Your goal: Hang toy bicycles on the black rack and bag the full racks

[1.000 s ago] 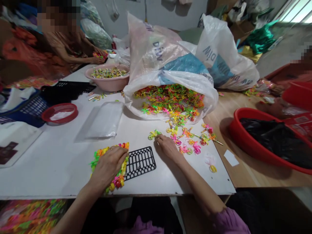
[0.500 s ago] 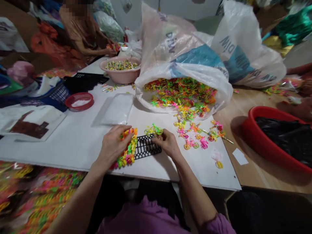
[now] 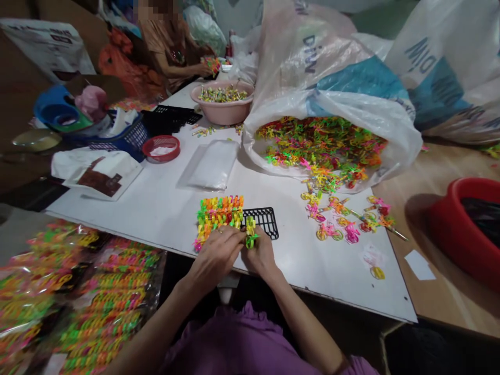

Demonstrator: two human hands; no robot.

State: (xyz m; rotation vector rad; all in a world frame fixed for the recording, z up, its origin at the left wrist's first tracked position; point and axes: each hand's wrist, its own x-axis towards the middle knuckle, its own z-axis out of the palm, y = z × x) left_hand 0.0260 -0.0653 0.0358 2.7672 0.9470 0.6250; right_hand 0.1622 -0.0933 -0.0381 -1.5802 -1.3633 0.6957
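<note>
Small bright plastic toy bicycles stand packed in rows (image 3: 221, 213) on the left part of a black grid tray (image 3: 269, 221), whose right end shows bare bars. A yellow-green toy bicycle (image 3: 251, 233) is between my two hands at the tray's near side. My right hand (image 3: 261, 256) grips it from the right, its fingertips partly hidden. From the left, my left hand (image 3: 219, 256) has its fingers pressed together against the same toy and the front of the filled rows. More loose toy bicycles (image 3: 351, 233) lie to the right on the white board.
A large plastic bag (image 3: 269, 153) spills toy bicycles behind the tray. A stack of clear bags (image 3: 214, 164), a red basket (image 3: 175, 151) and a pink basin (image 3: 222, 112) stand farther back. Right is a red tub (image 3: 449, 219); packed toys (image 3: 113, 291) lie lower left. Another person (image 3: 167, 41) sits beyond.
My hands have come together at the tray's near side, bringing the yellow-green bicycle down from the far edge. My left hand has uncovered the filled rows. The view has shifted left.
</note>
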